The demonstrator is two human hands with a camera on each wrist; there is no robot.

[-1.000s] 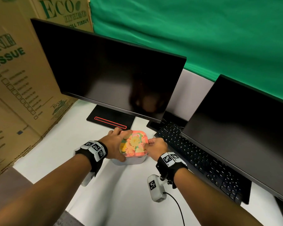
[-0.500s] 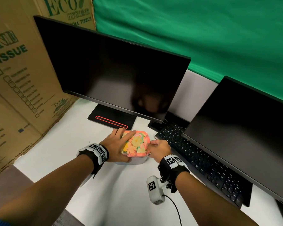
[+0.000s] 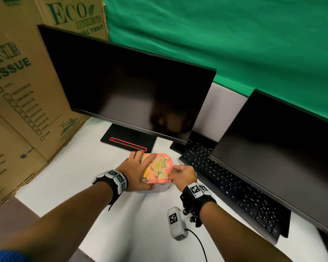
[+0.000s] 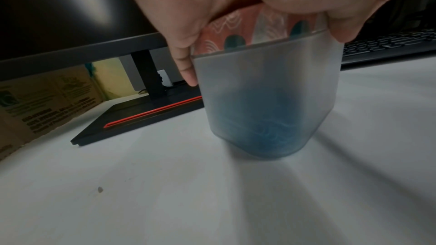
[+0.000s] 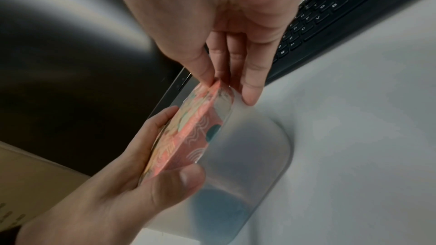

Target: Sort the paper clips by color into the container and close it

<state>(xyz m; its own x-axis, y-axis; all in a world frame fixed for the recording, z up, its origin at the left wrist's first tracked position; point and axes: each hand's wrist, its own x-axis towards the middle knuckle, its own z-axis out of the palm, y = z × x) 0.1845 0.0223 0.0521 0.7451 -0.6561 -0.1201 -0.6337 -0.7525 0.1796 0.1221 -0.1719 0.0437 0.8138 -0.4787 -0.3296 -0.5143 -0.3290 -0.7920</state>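
A frosted translucent container (image 4: 266, 96) stands on the white desk (image 3: 70, 178), with blue paper clips (image 4: 264, 129) showing dimly through its wall. Its pink floral lid (image 3: 158, 168) sits on top, slightly tilted. My left hand (image 3: 135, 170) grips the lid's left side, fingers over the top and thumb (image 5: 174, 183) on the near edge. My right hand (image 3: 184, 174) pinches the lid's right edge (image 5: 216, 88) between thumb and fingers. The other colours of clips are hidden.
A black monitor (image 3: 125, 87) and its red-striped base (image 3: 128, 141) stand just behind the container. A black keyboard (image 3: 231, 188) and a second dark screen (image 3: 280, 156) lie to the right. Cardboard boxes (image 3: 17, 91) wall the left side.
The view has shifted slightly; both hands stay on the lid, which now sits a little more tilted on the container.
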